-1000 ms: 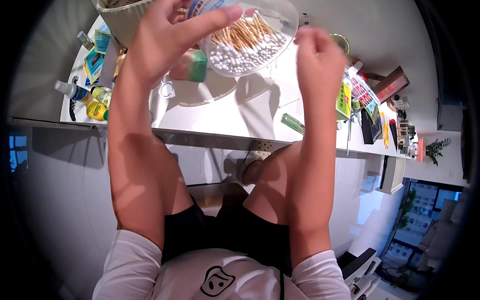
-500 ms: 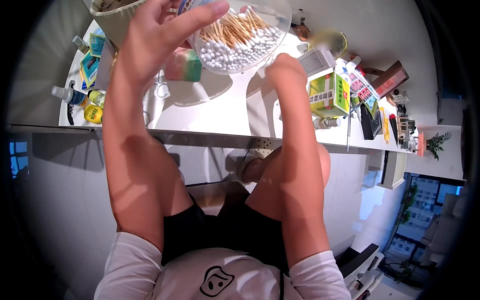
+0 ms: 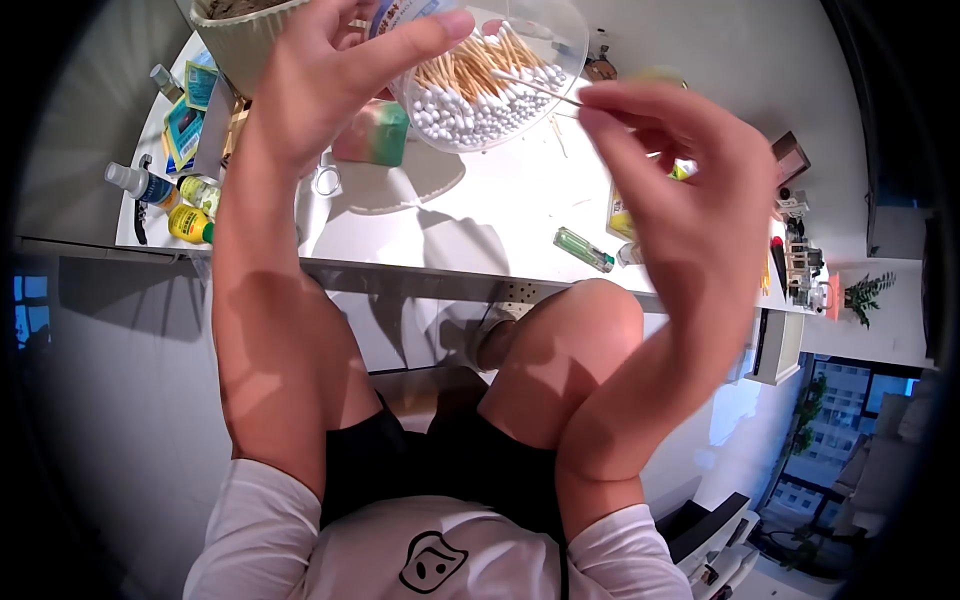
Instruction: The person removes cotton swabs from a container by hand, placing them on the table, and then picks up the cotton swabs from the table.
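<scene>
My left hand (image 3: 350, 65) is closed round a clear round tub (image 3: 575, 45) with a blue label, tilted so its inside faces me. Many cotton swabs (image 3: 475, 85) with wooden sticks and white tips fill the lower part of it. Pinched between the thumb and forefinger of my right hand (image 3: 690, 150) is a single cotton swab (image 3: 540, 90). Its white tip lies in front of the tub's opening. A pink and green box (image 3: 375, 133) stands on the desk below the tub.
On the white desk (image 3: 500, 190) lies a green-labelled tube (image 3: 584, 249). A pair of scissors (image 3: 327, 178) rests near my left forearm. Spray and yellow bottles (image 3: 188, 224) stand at the left, with a ribbed pot (image 3: 245, 45) behind. Small bottles (image 3: 803, 250) crowd the right end.
My right hand has moved right, away from beside the tub, and now shows a cotton swab between its fingers. The green-labelled tube has come into view. My left hand still holds the tub.
</scene>
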A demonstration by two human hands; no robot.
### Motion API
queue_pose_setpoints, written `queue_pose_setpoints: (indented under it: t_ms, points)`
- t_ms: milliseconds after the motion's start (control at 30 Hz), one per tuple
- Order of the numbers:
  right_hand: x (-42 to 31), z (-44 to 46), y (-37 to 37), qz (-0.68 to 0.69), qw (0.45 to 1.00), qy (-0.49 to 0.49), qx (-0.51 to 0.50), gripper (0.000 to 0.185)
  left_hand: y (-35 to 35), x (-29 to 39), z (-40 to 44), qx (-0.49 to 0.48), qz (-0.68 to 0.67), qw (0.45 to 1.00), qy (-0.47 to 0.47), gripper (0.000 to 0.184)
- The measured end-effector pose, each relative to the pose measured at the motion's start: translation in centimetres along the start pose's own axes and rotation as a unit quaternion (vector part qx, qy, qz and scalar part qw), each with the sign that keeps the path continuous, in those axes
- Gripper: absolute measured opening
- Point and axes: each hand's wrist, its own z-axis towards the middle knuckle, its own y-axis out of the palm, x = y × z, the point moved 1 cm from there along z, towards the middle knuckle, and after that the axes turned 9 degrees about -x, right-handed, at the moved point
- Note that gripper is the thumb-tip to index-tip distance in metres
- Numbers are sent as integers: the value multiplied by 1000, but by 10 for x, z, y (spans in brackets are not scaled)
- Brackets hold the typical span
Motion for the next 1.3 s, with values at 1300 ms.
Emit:
queue_pose_setpoints:
  t_ms: [1300]
  points:
    - [181, 52, 107, -258, 874, 349, -217, 33, 6, 13, -7, 17, 51, 998, -35, 66]
